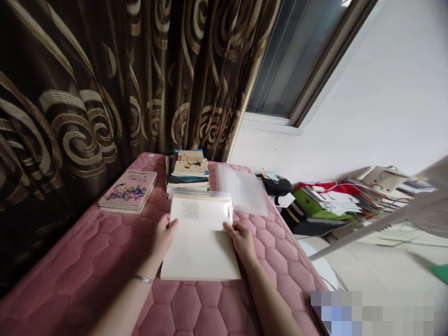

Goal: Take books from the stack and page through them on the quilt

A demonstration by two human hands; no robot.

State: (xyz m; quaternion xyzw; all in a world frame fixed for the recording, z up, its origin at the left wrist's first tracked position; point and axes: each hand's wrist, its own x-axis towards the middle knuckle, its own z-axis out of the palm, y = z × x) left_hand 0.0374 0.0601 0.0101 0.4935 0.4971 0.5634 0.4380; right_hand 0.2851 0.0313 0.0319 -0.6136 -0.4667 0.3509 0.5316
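A cream-coloured book point(201, 252) lies on the pink quilted mattress point(115, 261), with a small block of print near its top. Clear plastic point(227, 210), apparently a book cover, lies around its upper part and shines at the right corner. My left hand point(165, 233) is closed on the book's left edge, thumb on top. On the opposite edge my right hand point(241, 238) pinches the book, its thumb close to the plastic's lower border. The fingers underneath are hidden, so I cannot tell whether they also grip the plastic.
Behind the book stands a stack of books point(189, 168). Several clear plastic sleeves point(245, 189) lie right of it. Pink-covered books point(129, 189) are stacked at left. A patterned curtain point(168, 70) hangs behind. Beyond the mattress's right edge are piled papers point(332, 200) and a fan point(371, 221).
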